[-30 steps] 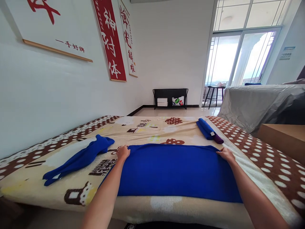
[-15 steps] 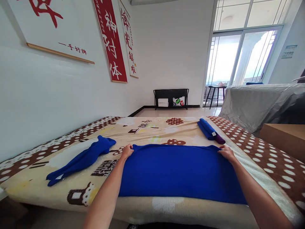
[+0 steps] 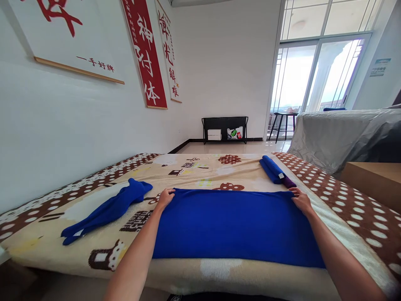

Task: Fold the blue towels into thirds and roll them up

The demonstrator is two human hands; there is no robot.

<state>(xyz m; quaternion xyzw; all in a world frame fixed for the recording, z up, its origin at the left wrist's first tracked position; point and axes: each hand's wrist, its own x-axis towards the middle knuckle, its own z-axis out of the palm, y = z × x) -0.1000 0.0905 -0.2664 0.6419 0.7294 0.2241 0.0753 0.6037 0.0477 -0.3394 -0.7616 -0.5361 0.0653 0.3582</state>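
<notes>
A blue towel (image 3: 238, 225) lies spread flat along the near side of the bed, its far edge pulled nearly straight. My left hand (image 3: 165, 198) pinches its far left corner. At the far right corner, my right hand (image 3: 301, 200) has its fingers closed on the towel's edge. Just beyond my right hand rest rolled blue towels (image 3: 273, 169), with a purple roll (image 3: 288, 182) beside them. To the left of my left arm, a crumpled blue towel (image 3: 108, 211) with a white tag lies loosely on the blanket.
A cream patterned blanket (image 3: 175, 163) with brown polka-dot borders covers the bed. Scrolls such as the red one (image 3: 145, 54) hang on the left wall. Farther off are a black rack (image 3: 224, 123), a stool (image 3: 283, 121), a plastic-covered piece (image 3: 341, 129) and a cardboard box (image 3: 372, 179).
Both hands have shifted slightly, the right one a little rightward. The towel's far edge is now straighter and its right corner smoother.
</notes>
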